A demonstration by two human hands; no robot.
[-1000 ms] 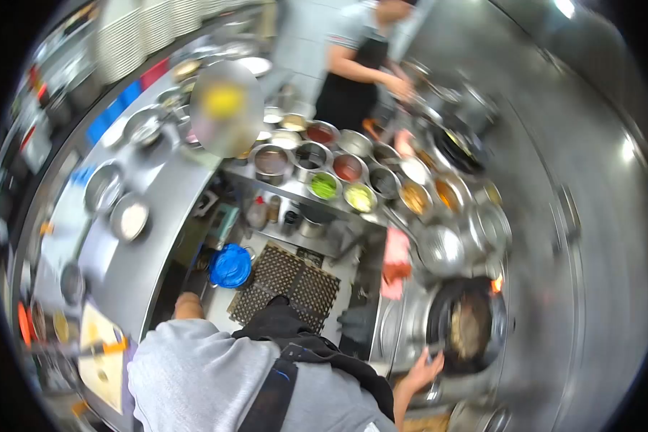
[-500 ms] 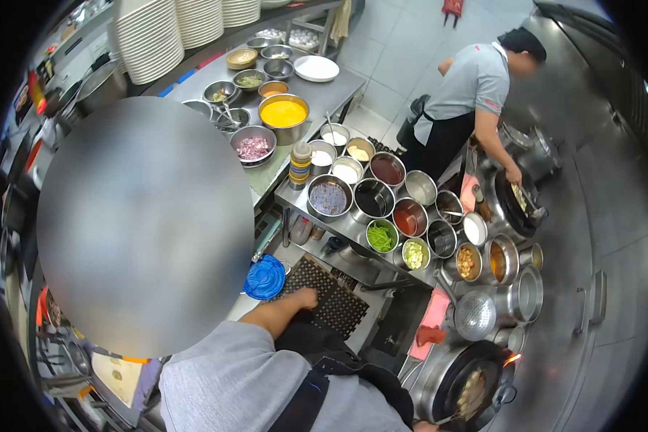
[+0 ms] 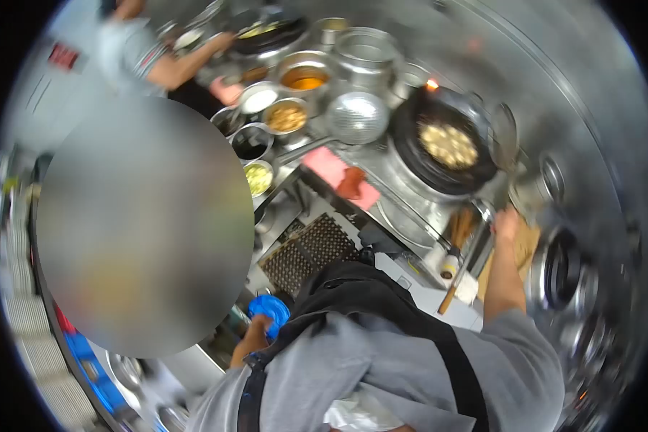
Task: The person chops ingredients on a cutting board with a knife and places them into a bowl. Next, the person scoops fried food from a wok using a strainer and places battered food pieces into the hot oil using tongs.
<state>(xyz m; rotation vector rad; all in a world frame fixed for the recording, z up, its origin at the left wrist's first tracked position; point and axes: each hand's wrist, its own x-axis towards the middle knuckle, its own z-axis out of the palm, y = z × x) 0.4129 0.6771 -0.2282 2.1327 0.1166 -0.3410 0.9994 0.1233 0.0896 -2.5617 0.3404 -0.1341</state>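
1. While pale pieces of food (image 3: 448, 146) lie spread in the dark wok (image 3: 414, 137), a flame (image 3: 432, 85) is seen at the wok's far edge; from this, cooking over heat is judged to be the step in hand.
2. The right hand (image 3: 507, 223) is stretched forward beyond the near side of the wok, apart from it, with a small metal piece (image 3: 484, 209) just beside the fingers. Because of blur, it cannot be told whether that piece is pinched or whether the fingers are spread or pressed together.
3. By the forearm, a cutting board (image 3: 528, 245) is seen on one side and a wooden handle (image 3: 450, 297) on the other.
4. The left hand (image 3: 261, 330) is held low, well away from the stove, and overlaps the blue cover (image 3: 275, 309) in the view. Whether the cover is touched cannot be told, nor can the set of the fingers.
5. Left of the wok, a strainer (image 3: 358, 117) and a pink cloth (image 3: 324, 165) are laid within reach.
6. If the food is to be turned, a sure grip on a tool is judged to be called for, with the hand kept clear of the flame.
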